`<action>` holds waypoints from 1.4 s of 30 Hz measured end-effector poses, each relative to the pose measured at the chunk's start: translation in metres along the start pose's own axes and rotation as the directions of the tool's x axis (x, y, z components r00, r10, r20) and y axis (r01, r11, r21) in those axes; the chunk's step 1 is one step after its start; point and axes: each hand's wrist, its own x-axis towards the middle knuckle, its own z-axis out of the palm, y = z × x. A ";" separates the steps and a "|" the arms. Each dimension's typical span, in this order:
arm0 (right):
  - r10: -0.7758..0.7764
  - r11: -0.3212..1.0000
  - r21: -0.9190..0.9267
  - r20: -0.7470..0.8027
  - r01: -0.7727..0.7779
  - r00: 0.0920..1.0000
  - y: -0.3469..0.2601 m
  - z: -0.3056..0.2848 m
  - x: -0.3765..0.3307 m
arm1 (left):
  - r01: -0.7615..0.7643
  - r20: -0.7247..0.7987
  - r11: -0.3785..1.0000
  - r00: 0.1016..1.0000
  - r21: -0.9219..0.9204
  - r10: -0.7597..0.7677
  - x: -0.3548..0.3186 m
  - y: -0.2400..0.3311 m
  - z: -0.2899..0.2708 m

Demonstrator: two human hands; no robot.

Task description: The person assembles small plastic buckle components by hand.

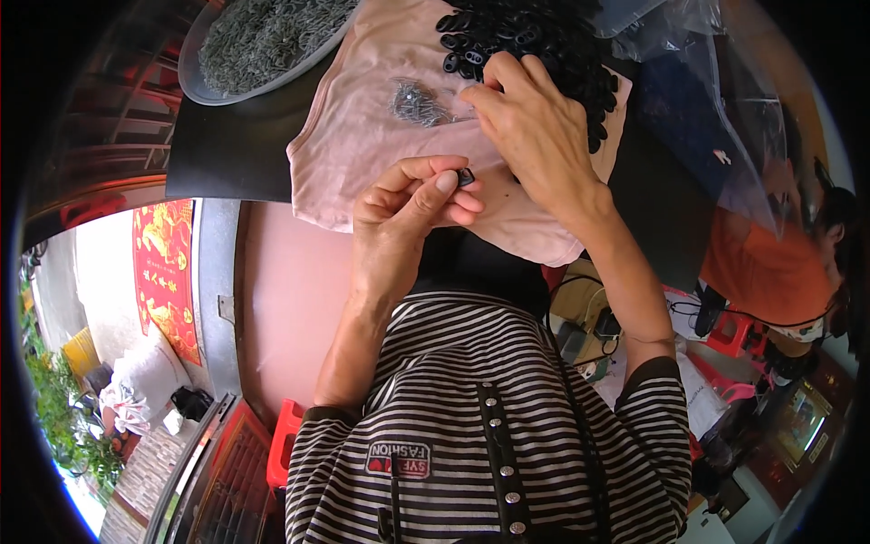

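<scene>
Black piece (466, 177) pinched by the left hand (399, 204) in a fingertip grip above the pink cloth (340, 150), the right hand (539, 131) over that cloth, its grip impossible to tell, and so shallow a pinch could let the piece slip!

- lower centre of the frame: a small patch (399, 460) in red and dark tones on the striped shirt (458, 367); it bears two lines of Latin capitals, upside down in this view; the larger line can be read, while a dark cord crosses part of the patch;
- left of the frame: a red and gold hanging banner (168, 313); gold characters run down its middle in a column, with finer marks beside them too small to read;
- lower right of the frame: a white sheet or bag (693, 399); faint print on it, too small to read
</scene>
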 end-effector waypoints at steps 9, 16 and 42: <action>-0.113 0.993 -0.022 -0.002 0.113 0.994 0.001 0.003 0.009 | -0.044 -0.005 0.999 0.999 -0.017 0.044 -0.002 0.004 -0.005; 0.250 0.548 0.800 0.123 -0.245 0.960 -0.018 -0.022 -0.008 | -0.084 -0.039 0.996 0.996 -0.011 0.084 -0.002 0.001 -0.001; 0.359 0.380 0.911 0.017 -0.162 0.933 -0.007 -0.021 -0.058 | -0.150 0.001 0.984 0.989 0.097 0.151 0.008 -0.016 0.022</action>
